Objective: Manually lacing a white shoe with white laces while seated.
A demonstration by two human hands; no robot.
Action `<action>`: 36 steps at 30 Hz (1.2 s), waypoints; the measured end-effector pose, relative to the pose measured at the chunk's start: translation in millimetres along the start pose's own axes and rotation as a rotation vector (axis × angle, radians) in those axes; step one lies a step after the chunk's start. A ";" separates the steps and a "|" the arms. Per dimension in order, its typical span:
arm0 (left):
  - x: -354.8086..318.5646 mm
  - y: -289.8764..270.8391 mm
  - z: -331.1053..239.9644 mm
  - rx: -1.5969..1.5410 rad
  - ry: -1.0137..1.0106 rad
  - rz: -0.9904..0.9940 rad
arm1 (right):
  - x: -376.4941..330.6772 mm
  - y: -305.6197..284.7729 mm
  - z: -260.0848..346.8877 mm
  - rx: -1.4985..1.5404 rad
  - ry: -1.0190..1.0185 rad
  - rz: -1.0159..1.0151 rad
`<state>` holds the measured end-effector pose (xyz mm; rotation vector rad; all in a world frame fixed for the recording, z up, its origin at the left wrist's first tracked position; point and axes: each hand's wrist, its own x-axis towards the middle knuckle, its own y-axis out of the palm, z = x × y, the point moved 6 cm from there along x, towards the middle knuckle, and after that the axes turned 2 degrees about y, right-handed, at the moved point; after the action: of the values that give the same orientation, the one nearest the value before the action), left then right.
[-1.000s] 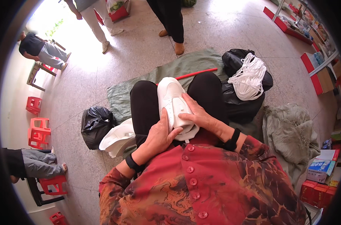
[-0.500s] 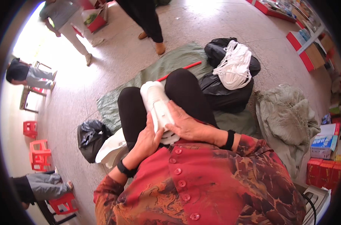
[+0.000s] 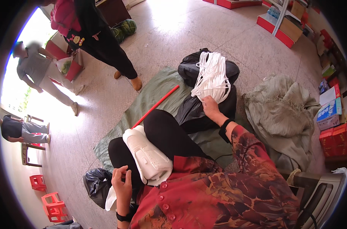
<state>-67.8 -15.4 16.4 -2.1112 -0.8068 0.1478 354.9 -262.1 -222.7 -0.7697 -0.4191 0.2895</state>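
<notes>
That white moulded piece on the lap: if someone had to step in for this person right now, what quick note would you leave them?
Left hand: raised beside the left thigh, fingers curled, nothing clearly in it; it is off the white moulded shoe-like piece.
Right hand: stretched forward, touching the bundle of white cords that sits on the black plastic sack.
The white piece rests across the lap, held by neither hand.
A red stick lies on the green cloth on the floor.
Done: the white piece is set on the lap.
Left: no cord is pulled free yet; whether the right hand grips one is unclear.
</notes>
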 end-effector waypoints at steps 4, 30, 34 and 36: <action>-1.7 5.0 1.3 -0.008 0.006 -0.014 | 44.2 7.0 -40.2 -0.253 -0.076 -0.011; 53.0 58.0 -86.0 -1.270 -0.323 0.626 | -158.3 -88.5 322.6 0.647 -0.485 1.171; 63.6 -8.3 -27.7 -1.888 -0.423 0.364 | -108.6 -92.4 241.9 0.283 -0.567 0.648; 59.6 -37.0 27.8 -1.996 -0.507 0.207 | -75.5 -96.6 167.3 0.110 -0.309 0.558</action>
<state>-49.8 54.9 37.1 -4.1496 -1.1980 -0.1181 220.3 -256.7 -65.0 -0.7245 -0.4686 0.9548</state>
